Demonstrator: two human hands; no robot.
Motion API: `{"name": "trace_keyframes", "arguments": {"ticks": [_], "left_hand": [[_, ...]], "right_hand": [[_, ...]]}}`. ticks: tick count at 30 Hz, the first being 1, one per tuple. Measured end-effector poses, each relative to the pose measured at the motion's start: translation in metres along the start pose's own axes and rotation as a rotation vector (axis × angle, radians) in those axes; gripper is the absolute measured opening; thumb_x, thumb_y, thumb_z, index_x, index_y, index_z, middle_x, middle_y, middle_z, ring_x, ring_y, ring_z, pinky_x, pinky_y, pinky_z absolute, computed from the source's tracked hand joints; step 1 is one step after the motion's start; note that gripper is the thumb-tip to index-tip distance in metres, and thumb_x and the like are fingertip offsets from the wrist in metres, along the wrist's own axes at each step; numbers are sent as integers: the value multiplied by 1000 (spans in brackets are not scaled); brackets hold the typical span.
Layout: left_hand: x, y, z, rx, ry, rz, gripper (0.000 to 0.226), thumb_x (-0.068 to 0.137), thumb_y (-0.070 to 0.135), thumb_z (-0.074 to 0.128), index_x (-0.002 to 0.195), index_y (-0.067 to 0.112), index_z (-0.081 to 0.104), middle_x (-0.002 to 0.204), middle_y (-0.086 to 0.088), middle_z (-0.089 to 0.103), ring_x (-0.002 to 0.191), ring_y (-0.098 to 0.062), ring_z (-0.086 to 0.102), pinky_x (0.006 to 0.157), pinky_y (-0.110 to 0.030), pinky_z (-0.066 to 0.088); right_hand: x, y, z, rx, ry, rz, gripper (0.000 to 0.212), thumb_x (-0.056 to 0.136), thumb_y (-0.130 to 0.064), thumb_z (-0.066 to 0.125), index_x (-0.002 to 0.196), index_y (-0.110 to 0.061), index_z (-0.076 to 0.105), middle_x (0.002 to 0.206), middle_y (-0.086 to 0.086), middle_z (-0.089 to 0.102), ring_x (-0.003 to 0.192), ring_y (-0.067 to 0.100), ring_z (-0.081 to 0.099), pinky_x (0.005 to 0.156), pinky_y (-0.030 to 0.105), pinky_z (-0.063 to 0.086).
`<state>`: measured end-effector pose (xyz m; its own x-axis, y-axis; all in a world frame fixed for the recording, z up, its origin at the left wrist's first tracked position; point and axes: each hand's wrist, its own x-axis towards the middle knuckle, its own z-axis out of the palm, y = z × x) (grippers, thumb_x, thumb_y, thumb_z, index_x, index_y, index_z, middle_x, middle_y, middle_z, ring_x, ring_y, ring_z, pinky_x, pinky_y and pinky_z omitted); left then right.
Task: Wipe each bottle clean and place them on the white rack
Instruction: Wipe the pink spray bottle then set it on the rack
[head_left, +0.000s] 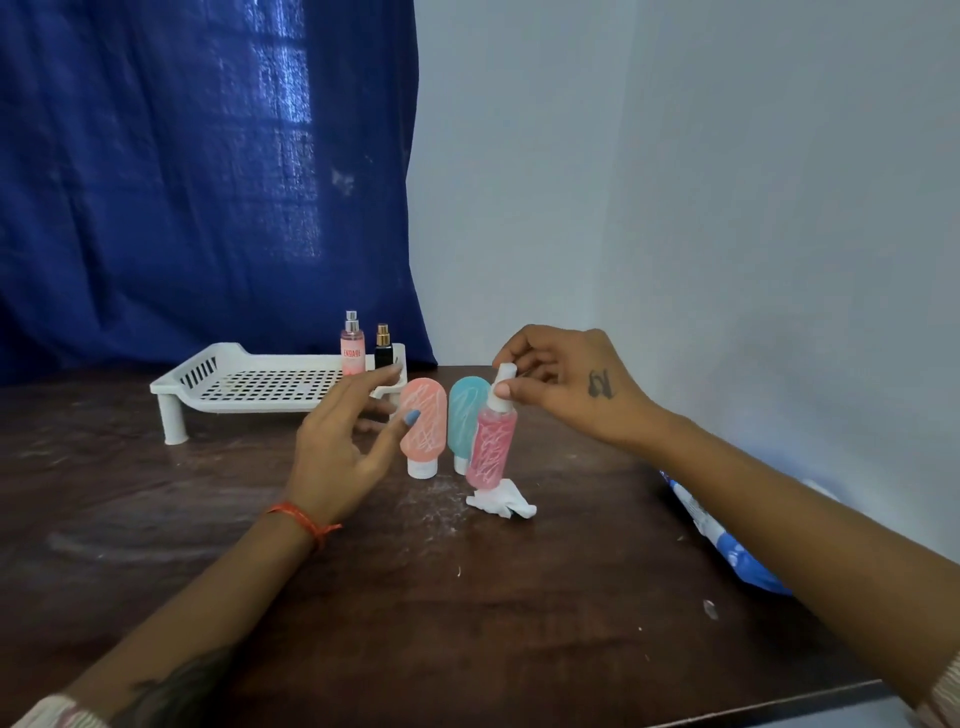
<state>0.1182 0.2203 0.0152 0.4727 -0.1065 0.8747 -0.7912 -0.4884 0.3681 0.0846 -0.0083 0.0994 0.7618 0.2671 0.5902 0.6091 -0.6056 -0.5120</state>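
Pink spray bottle (491, 447) — mid-worktop, upright, base on white wipe (503, 500), right hand (563, 387) pinching cap. Left hand (345, 441) spread, empty. Risk: top-held bottle tips, toppling adjacent pink tube (423, 423) — white rack (260, 384) far left.

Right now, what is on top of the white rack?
Two spray bottles stand upright at the white rack's far right end: a pink one and a smaller black one. The left hand hides the rack's near right corner.

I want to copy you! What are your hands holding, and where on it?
The right hand pinches the pink spray bottle by its white top. The left hand is open and holds nothing.
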Motion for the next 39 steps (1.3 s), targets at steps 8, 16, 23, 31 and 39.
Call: {"name": "trace_keyframes", "arguments": {"ticks": [8,16,23,31,39], "left_hand": [[2,5,1,-187,-53,-27,43,87,38,53,128,25,50,111,7,63,89,-11,66,69,-24,58],[3,8,3,-209,-116,-65,37,82,39,57,117,27,57,98,16,66,81,-12,67,63,-37,57],[4,8,2,-222,-142,-165,34,79,37,64,112,29,60,96,11,68,86,-12,66,72,-33,58],[4,8,1,-262,-168,-251,26,87,14,62,112,19,62,91,-11,66,87,-25,63,76,-33,56],[5,8,-4,-270,-210,-318,31,79,39,65,110,37,60,95,-8,64,90,-23,61,77,-31,56]], "right_hand": [[3,-15,44,116,-112,20,23,76,-12,75,96,-10,62,86,4,70,78,12,67,75,32,57],[1,-13,62,260,-82,61,18,76,-6,73,92,-9,65,88,8,71,77,14,69,71,35,59],[-4,2,53,395,-119,128,26,77,1,70,100,-10,67,94,3,71,85,12,68,78,25,55],[-27,41,53,-61,-272,284,24,75,-35,74,99,-30,71,98,-13,67,81,-2,57,68,13,39],[-35,45,61,-170,-429,229,20,82,-20,69,102,-26,72,112,-4,66,92,3,55,87,23,44]]}}
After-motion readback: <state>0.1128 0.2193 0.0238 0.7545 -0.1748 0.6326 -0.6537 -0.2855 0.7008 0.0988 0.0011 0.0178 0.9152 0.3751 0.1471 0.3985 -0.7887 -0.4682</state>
